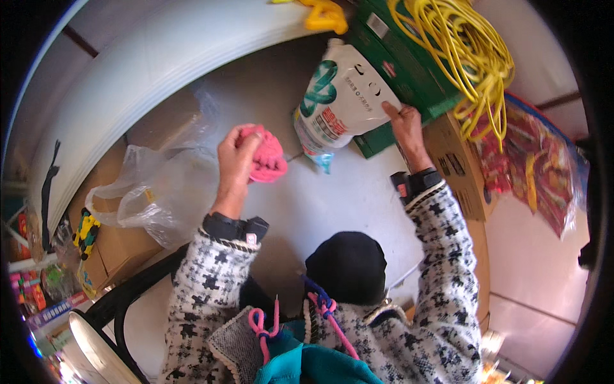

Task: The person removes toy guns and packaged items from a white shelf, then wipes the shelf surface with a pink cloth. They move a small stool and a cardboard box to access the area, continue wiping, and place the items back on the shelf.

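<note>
My left hand (234, 163) grips a bunched pink cloth (266, 156) that has dark marks along its lower part. It is held up over the grey floor, apart from the pouch. My right hand (408, 132) pinches the right edge of a white spouted refill pouch (352, 91), thumb on its front. The pouch is tilted, bears a teal bow-like design and writing, and has its spout at the upper left. A small blue-green packet or corner (322, 161) shows below its bottom end; I cannot tell whether the two are joined.
Green boxes (398, 62) stand behind the pouch, with a coiled yellow cable (472, 62) over them. Cardboard boxes (453, 168) and red bagged packets (537, 158) are at right. A clear plastic bag (168, 192) lies left, beside a toy car (86, 233) and black metal tubing (129, 278).
</note>
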`<state>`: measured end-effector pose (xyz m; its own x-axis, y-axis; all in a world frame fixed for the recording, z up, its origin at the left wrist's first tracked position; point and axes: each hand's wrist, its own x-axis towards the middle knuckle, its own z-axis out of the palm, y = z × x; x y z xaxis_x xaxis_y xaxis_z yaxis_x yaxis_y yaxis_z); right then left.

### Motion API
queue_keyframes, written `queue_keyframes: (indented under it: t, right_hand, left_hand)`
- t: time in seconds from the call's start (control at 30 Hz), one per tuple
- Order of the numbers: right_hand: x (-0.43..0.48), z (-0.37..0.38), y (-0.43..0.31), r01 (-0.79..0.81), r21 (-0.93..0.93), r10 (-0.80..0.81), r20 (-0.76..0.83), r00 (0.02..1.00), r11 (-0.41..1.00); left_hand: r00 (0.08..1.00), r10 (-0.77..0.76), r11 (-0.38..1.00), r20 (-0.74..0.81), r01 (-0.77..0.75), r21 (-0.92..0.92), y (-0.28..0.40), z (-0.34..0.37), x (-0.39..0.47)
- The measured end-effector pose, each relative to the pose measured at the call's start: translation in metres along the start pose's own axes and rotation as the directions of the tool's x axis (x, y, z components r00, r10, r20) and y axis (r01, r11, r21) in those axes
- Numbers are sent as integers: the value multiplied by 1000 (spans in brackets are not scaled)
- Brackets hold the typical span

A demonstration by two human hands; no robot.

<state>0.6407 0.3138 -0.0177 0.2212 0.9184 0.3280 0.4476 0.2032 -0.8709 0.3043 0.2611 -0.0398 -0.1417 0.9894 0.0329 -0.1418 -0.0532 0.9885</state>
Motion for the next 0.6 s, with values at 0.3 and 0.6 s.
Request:
queue_keyframes:
  t: [0.3,0.6]
  right_hand:
    - [-66,-69,7,-48,-556,8,-75,997,830]
    - [-86,-53,88,-263,-105,278,164,947,959]
  left_hand:
    - [994,13,995,109,-3,-99,-18,-3,6]
    - [995,-21,990,100,35,-140,-11,-3,9]
